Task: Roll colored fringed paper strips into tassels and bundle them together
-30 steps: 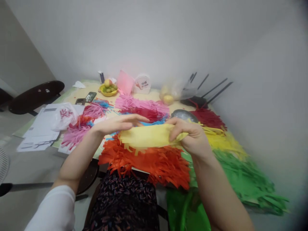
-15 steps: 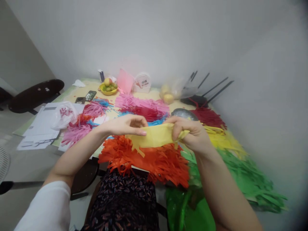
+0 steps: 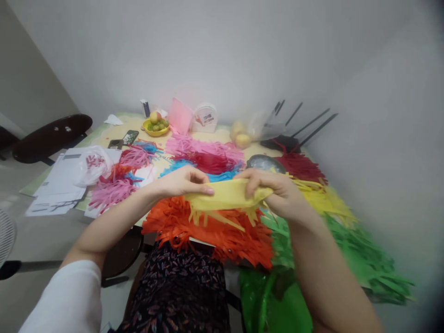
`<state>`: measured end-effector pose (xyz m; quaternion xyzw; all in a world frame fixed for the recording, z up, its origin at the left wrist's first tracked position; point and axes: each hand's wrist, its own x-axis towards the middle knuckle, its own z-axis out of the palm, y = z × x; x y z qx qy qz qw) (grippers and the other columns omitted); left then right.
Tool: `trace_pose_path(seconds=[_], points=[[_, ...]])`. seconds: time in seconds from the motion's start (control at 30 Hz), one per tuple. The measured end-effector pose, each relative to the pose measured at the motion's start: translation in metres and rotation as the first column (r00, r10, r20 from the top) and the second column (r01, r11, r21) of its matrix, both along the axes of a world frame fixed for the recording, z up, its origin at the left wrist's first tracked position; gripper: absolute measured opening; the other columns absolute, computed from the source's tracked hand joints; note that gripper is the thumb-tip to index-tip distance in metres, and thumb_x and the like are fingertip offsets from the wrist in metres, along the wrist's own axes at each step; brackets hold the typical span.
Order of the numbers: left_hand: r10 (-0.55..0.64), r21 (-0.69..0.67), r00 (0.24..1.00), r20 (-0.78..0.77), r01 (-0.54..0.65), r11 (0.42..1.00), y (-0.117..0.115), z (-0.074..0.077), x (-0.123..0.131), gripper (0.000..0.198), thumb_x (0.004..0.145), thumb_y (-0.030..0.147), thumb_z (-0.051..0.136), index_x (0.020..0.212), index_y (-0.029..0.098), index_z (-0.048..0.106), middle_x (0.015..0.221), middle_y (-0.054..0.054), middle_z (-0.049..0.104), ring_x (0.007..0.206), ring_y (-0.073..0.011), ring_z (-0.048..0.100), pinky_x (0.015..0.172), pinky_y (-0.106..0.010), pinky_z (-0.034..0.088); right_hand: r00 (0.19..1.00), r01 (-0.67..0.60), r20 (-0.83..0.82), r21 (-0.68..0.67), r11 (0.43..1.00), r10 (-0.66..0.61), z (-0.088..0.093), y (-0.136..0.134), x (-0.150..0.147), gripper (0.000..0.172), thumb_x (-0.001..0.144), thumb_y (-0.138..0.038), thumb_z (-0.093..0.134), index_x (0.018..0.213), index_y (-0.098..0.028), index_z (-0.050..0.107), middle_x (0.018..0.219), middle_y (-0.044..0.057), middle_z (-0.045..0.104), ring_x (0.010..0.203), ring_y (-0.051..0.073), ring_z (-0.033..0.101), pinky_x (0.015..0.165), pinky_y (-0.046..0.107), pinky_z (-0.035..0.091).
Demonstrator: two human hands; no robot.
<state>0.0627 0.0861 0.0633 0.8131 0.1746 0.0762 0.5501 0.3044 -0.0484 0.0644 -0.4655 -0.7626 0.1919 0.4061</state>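
A strip of yellow fringed paper (image 3: 227, 193) is stretched between my two hands, its cut fringe hanging from the lower edge. My left hand (image 3: 190, 180) pinches the strip near its left end with thumb and fingers. At the right end, my right hand (image 3: 268, 188) has its fingers closed around the paper. Below the strip lies a heap of orange fringed paper (image 3: 211, 231) at the table's front edge. Behind my hands are blue fringe (image 3: 225, 176), dark red fringe (image 3: 213, 163) and pink fringe (image 3: 201, 145).
Green fringe (image 3: 367, 259), yellow fringe (image 3: 328, 199) and red fringe (image 3: 305, 169) spread along the right. To the left are white papers (image 3: 57, 178), a plastic bag (image 3: 92, 166) and a phone (image 3: 131, 137). A yellow fruit bowl (image 3: 156, 132) stands at the back.
The yellow strip has turned slightly, and more of its fringe now hangs down below it. Both hands keep their hold in nearly the same place.
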Motion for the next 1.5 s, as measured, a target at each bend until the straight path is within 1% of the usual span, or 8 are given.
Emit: trace_pose_path(seconds=[0.07,0.17,0.27,0.4,0.67,0.83,1.13,1.5], points=[[0.066,0.294,0.998,0.002,-0.064,0.954,0.0,0.003,-0.002,0.027,0.081,0.038,0.066,0.072,0.013,0.064,0.07,-0.001,0.06,0.066,-0.0121,0.052,0.062,-0.023,0.036,0.972,0.101,0.215,-0.01,0.995,-0.097,0.006,-0.007,0.009,0.024,0.091,-0.031,0.053,0.109,-0.024,0.067,0.126,0.009,0.065,0.112,0.027,0.063,0.093,0.041,0.051],[0.112,0.612,0.992,-0.061,-0.052,0.789,-0.003,0.006,-0.001,0.021,0.087,0.03,0.061,0.077,0.013,0.067,0.076,-0.005,0.066,0.072,-0.0153,0.057,0.066,-0.024,0.037,0.901,0.242,0.345,0.103,0.965,-0.263,0.008,-0.012,-0.001,0.047,0.091,-0.032,0.057,0.137,-0.025,0.051,0.138,0.011,0.057,0.126,0.03,0.054,0.105,0.046,0.044],[0.069,0.723,0.985,-0.16,0.069,0.688,-0.011,0.003,0.001,0.022,0.091,0.03,0.058,0.077,0.014,0.067,0.071,-0.005,0.065,0.068,-0.0162,0.056,0.062,-0.024,0.034,0.926,0.174,0.313,0.14,0.975,-0.21,-0.005,-0.004,-0.03,0.044,0.091,-0.029,0.059,0.135,-0.022,0.053,0.132,0.013,0.062,0.122,0.028,0.057,0.104,0.044,0.046],[0.054,0.76,0.985,-0.161,0.089,0.643,-0.016,-0.005,-0.005,0.023,0.091,0.031,0.058,0.075,0.015,0.063,0.069,-0.003,0.062,0.066,-0.0158,0.054,0.06,-0.025,0.03,0.938,0.146,0.318,-0.002,0.989,-0.138,-0.023,0.011,-0.047,0.013,0.092,-0.026,0.057,0.095,-0.02,0.068,0.091,0.009,0.073,0.086,0.023,0.067,0.079,0.036,0.052],[0.124,0.533,0.99,-0.064,-0.071,0.843,-0.012,-0.007,-0.013,0.021,0.09,0.032,0.056,0.076,0.016,0.055,0.067,0.002,0.054,0.062,-0.0119,0.047,0.06,-0.022,0.031,0.978,0.141,0.181,-0.186,0.972,-0.107,-0.019,0.012,-0.042,0.014,0.087,-0.032,0.063,0.079,-0.02,0.064,0.075,0.001,0.068,0.069,0.017,0.061,0.063,0.026,0.043],[0.126,0.339,0.992,0.003,-0.119,0.933,-0.006,-0.01,-0.019,0.026,0.086,0.039,0.058,0.077,0.015,0.057,0.07,0.002,0.054,0.066,-0.0117,0.048,0.061,-0.022,0.036,0.971,0.232,-0.003,-0.227,0.946,-0.239,-0.026,0.007,-0.043,0.02,0.088,-0.035,0.061,0.076,-0.02,0.06,0.069,-0.002,0.06,0.064,0.014,0.055,0.061,0.025,0.04],[0.335,-0.206,0.919,0.209,-0.293,0.934,-0.021,-0.032,-0.023,0.024,0.082,0.037,0.066,0.092,0.016,0.061,0.078,0.001,0.058,0.053,-0.0085,0.056,0.048,-0.02,0.047,0.838,0.329,-0.363,-0.259,0.908,-0.407,-0.044,-0.011,-0.056,0.009,0.082,-0.031,0.067,0.082,-0.021,0.067,0.073,-0.001,0.064,0.063,0.014,0.057,0.057,0.024,0.046],[0.285,-0.268,0.873,0.396,-0.187,0.945,-0.027,-0.035,-0.03,0.012,0.076,0.009,0.059,0.069,0.015,0.067,0.067,-0.001,0.062,0.066,-0.0113,0.063,0.066,-0.022,0.049,0.753,0.169,-0.602,-0.213,0.962,-0.265,-0.062,-0.015,-0.056,0.012,0.081,-0.023,0.065,0.069,-0.023,0.064,0.072,0.001,0.061,0.06,0.015,0.055,0.059,0.029,0.045]])
